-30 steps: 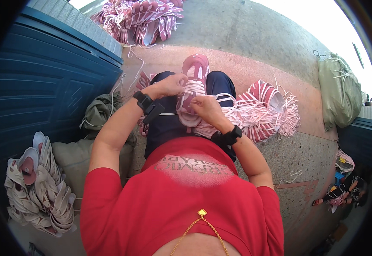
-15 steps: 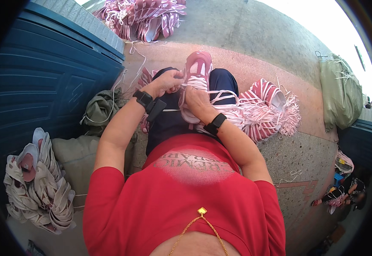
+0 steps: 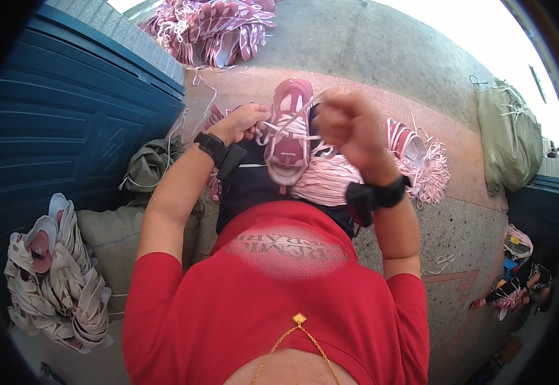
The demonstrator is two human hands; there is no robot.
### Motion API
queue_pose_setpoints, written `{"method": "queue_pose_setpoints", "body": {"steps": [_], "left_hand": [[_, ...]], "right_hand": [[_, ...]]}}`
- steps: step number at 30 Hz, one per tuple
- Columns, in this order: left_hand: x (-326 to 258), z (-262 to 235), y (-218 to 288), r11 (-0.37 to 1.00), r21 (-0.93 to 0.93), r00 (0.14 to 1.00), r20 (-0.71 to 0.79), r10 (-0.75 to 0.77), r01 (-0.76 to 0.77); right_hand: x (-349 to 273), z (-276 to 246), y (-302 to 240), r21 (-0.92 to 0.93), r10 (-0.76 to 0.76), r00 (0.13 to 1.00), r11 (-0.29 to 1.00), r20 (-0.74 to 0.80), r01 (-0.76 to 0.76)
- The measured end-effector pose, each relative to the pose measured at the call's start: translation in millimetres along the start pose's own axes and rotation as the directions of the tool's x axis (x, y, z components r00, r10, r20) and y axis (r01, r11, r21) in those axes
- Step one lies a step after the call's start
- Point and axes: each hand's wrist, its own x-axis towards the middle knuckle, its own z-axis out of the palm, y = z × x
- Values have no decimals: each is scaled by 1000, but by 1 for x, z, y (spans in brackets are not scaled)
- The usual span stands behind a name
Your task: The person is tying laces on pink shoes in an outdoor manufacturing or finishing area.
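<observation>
A pink shoe upper [image 3: 292, 96] lies across my lap, toe pointing away from me, with white lace [image 3: 287, 122] threaded across its front. At its left edge, my left hand [image 3: 247, 122] is closed in a pinch on a lace strand. My right hand [image 3: 349, 125] is raised to the right of the upper, blurred by motion, fingers curled around the lace's other part, which stretches from the shoe. Under that hand, a thick bundle of pale pink laces [image 3: 331, 181] rests over my thigh.
More pink uppers [image 3: 408, 142] lie right of my lap; a large heap [image 3: 218, 29] sits far left. White uppers [image 3: 58, 276] are stacked near left beside a stuffed sack [image 3: 109, 240]. A blue door [image 3: 93, 96] borders the left; a green sack [image 3: 507, 141] stands right. Another person [image 3: 523, 289] sits far right.
My right hand has pulled away from the shoe, up and to the right, drawing lace with it. My left hand has shifted slightly left, still beside the upper.
</observation>
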Motion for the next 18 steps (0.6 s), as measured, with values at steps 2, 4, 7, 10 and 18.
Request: {"method": "queue_pose_setpoints", "body": {"steps": [2,4,7,10,18], "left_hand": [[4,6,14,976,216,996,-83,-13,30],[7,30,24,730,632,942,3,335,-261],[-3,69,48,454,738,862,370,346,-499],[-21,83,75,595,537,753,631,187,-598],[-87,-100,103,645,-541,768,-1,641,-539]], "right_hand": [[-46,34,-72,302,-354,935,888,-28,346],[-68,60,-113,545,-548,787,768,286,336],[-62,83,-119,587,-485,830,768,276,254],[-47,78,-114,179,-437,832,899,341,399],[-76,-116,-147,87,-590,660,711,-464,697]]}}
